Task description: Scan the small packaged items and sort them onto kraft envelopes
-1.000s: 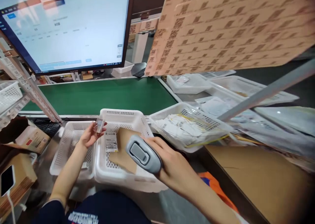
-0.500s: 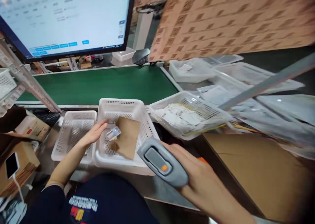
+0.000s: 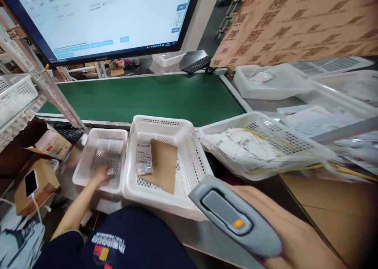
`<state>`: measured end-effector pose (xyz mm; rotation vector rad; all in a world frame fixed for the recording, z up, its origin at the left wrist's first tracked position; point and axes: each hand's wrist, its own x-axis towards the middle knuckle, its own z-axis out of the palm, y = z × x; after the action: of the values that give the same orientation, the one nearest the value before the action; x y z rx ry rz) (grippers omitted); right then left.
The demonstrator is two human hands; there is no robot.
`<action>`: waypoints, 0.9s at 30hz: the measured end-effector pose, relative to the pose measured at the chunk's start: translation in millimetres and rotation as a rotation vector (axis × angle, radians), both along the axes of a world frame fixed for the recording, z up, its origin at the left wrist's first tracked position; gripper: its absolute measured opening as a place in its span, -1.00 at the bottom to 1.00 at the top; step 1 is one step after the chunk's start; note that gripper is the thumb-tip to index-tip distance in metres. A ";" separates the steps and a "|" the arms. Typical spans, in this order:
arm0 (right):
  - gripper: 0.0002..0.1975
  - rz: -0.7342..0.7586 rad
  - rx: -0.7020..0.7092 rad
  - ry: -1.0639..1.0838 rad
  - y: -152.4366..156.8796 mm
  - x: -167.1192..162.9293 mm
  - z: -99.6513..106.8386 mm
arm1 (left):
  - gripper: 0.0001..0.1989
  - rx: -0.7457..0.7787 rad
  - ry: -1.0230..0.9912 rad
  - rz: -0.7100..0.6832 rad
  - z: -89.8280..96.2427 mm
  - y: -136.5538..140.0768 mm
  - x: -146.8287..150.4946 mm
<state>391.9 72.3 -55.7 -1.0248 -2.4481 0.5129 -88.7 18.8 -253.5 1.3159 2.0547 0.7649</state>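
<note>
My right hand [image 3: 298,237] grips a grey handheld scanner [image 3: 236,217] with an orange light, low at the right, close to the camera. My left hand [image 3: 100,173] reaches into the small white basket [image 3: 88,158] and touches a small pale item on its floor; whether the fingers grip it I cannot tell. The larger white basket [image 3: 189,143] beside it holds a brown envelope [image 3: 162,164] and a small clear packet with a printed label [image 3: 144,164].
A green conveyor belt [image 3: 147,97] runs behind the baskets, under a large monitor [image 3: 100,17]. A tilted basket of papers [image 3: 260,147] sits to the right. Cardboard boxes and a charging phone [image 3: 30,182] lie left. A metal frame post [image 3: 44,76] slants at left.
My left hand put the small clear packet down in the larger basket and moved left into the small basket. My right hand pulled the scanner back toward me and to the right.
</note>
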 end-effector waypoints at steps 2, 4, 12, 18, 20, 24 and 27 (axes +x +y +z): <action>-0.19 0.038 0.000 -0.032 3.5 -31.5 8.8 | -0.82 0.093 0.075 -0.007 22.3 14.6 3.0; -0.19 0.066 0.006 -0.061 5.8 -61.0 17.9 | -0.68 0.201 0.131 -0.033 54.1 32.0 12.4; -0.23 0.049 -0.041 -0.327 11.2 -100.6 43.5 | -0.60 0.529 0.123 -0.350 147.9 73.6 107.1; -0.30 -0.088 -0.127 -0.345 0.9 -54.9 40.8 | -0.48 0.394 0.013 -0.654 132.1 72.0 155.7; -0.41 -0.155 -0.121 -0.213 2.8 -23.0 39.1 | -0.33 0.315 -0.016 -0.763 120.5 70.0 155.4; -0.54 -0.449 -0.014 0.063 39.3 52.5 44.7 | -0.33 0.344 -0.017 -0.636 90.4 77.1 126.8; -0.61 -0.824 0.048 0.242 92.6 106.8 53.3 | -0.40 0.491 -0.048 -0.395 67.8 81.2 97.7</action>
<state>498.7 164.9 -2.4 -1.6885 -1.6173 0.2665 8.9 100.1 -185.8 1.8734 1.5414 1.1387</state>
